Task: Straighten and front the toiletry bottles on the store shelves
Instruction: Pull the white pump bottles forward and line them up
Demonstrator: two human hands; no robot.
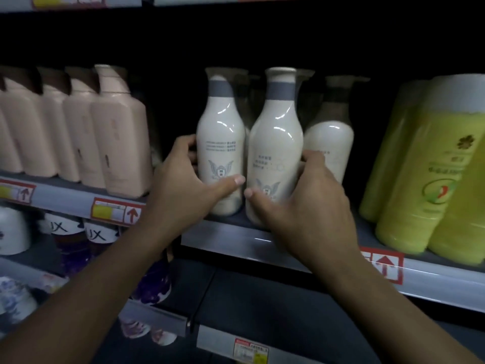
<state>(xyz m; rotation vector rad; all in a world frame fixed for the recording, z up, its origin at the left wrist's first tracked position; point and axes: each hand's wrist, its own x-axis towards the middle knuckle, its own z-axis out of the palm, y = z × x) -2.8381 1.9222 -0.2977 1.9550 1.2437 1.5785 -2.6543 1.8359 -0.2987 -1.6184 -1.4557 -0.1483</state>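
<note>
Centrally, on the middle shelf: two cream bottles, upright, touching. Left hand wraps the left cream bottle; right hand wraps the right cream bottle. Pink bottles stand left, yellow-green bottles right.

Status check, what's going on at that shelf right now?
Left hand on left white bottle. Right hand on right white bottle. Both upright, labels forward. Nothing blocking.
</note>
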